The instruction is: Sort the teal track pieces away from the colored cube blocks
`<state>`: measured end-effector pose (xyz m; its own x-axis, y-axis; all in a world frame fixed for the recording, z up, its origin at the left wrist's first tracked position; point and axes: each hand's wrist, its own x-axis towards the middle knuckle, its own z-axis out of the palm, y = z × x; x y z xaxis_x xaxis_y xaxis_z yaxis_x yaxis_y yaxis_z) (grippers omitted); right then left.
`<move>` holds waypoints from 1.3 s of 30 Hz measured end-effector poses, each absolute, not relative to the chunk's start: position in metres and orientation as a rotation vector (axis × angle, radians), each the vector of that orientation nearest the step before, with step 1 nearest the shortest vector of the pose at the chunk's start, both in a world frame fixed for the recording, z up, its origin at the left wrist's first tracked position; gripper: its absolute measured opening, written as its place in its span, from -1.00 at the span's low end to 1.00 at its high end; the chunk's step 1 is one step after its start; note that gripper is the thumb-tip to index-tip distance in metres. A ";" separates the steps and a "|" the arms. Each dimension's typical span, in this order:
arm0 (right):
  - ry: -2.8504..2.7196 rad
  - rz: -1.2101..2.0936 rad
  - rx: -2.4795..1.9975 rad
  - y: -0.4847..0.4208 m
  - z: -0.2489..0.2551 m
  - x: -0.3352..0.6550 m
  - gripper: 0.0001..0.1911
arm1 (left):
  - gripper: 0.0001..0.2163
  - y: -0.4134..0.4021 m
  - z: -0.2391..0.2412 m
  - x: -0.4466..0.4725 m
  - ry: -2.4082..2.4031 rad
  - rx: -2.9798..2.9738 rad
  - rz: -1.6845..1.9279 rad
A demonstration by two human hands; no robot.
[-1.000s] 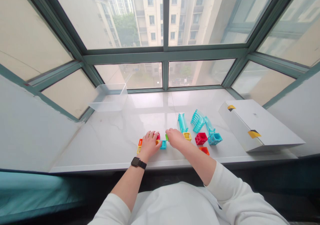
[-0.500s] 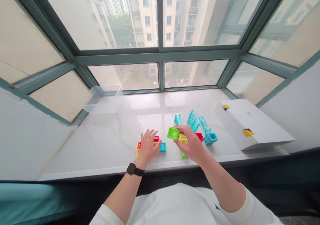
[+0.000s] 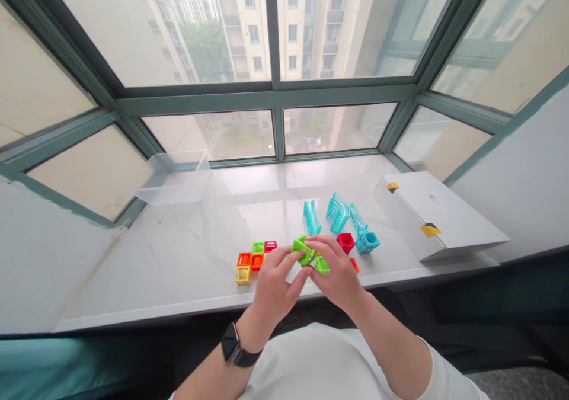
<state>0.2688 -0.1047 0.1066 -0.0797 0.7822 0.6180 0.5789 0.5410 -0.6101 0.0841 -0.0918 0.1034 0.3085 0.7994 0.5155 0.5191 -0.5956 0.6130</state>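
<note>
A bright green toy block, open-framed and tilted, is between my two hands above the ledge. My right hand grips it from the right with thumb and fingers. Reaching in from the left, my left hand has its fingers closed on the block's near left side. Behind my left hand lies a flat group of coloured blocks, orange, yellow, green and red, partly hidden by that hand. Another green block rests below my right fingers. Past them sit a red block and an orange piece.
Translucent blue track pieces and a blue block lie at the right centre. A clear plastic bin stands at the back left. To the right is a white box with yellow-black tabs. Window frames bound the white ledge.
My left hand has moved right, from above the block group to the green block. The green block has turned in my right hand. The view has shifted slightly.
</note>
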 end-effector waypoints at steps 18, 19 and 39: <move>-1.732 0.365 -1.122 -0.112 0.106 0.274 -0.55 | -0.65 -0.092 0.089 0.084 0.792 1.073 1.069; -1.728 0.370 -1.124 -0.112 0.106 0.274 -0.56 | -0.66 -0.092 0.088 0.085 0.768 1.030 1.070; -1.710 0.424 -1.152 -0.108 0.093 0.287 -0.49 | -0.78 -0.094 0.104 0.092 0.530 0.586 0.862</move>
